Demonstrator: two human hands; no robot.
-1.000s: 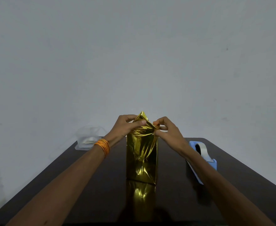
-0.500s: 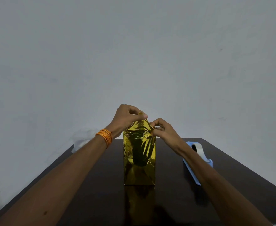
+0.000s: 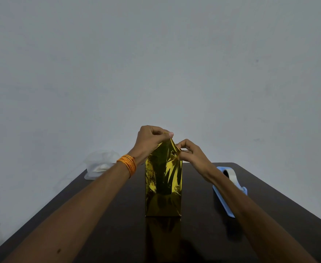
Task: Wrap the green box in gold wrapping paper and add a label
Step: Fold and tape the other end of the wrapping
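The box stands upright in the middle of the dark table (image 3: 269,215), fully covered in shiny gold wrapping paper (image 3: 163,186); no green shows. The paper rises to a peak above the box top. My left hand (image 3: 150,141), with orange threads on the wrist, pinches the tip of that peak between thumb and fingers. My right hand (image 3: 190,152) pinches the paper's right fold just below the peak. No label is in sight.
A light blue tape dispenser (image 3: 229,188) with a roll of clear tape lies to the right of the box, partly behind my right forearm. A clear plastic container (image 3: 99,166) sits at the table's far left corner. A plain grey wall stands behind.
The box was turned square to me and shifted slightly left. My left hand rose to the tip of the paper's peak; my right hand stayed pinching the right fold.
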